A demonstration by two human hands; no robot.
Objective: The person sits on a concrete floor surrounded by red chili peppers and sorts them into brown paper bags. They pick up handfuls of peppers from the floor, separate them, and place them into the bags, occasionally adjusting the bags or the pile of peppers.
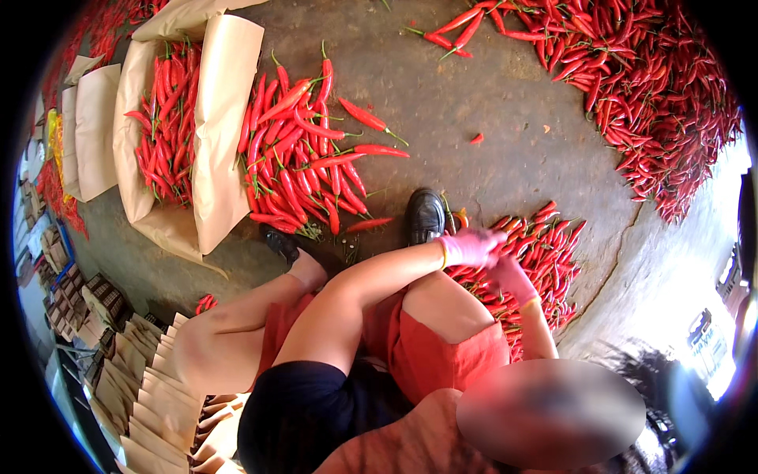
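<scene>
Black shoe (425, 215) between chili piles (546, 265)

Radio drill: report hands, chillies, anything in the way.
Left hand, right hand: gloved, close together, grip unclear. Red chillies heaped beneath. One black shoe close by, possibly obstructing.

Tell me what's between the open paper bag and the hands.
In the head view, a heap of red chilies lies beside the bag, then floor, then a black shoe near the hands.
</scene>
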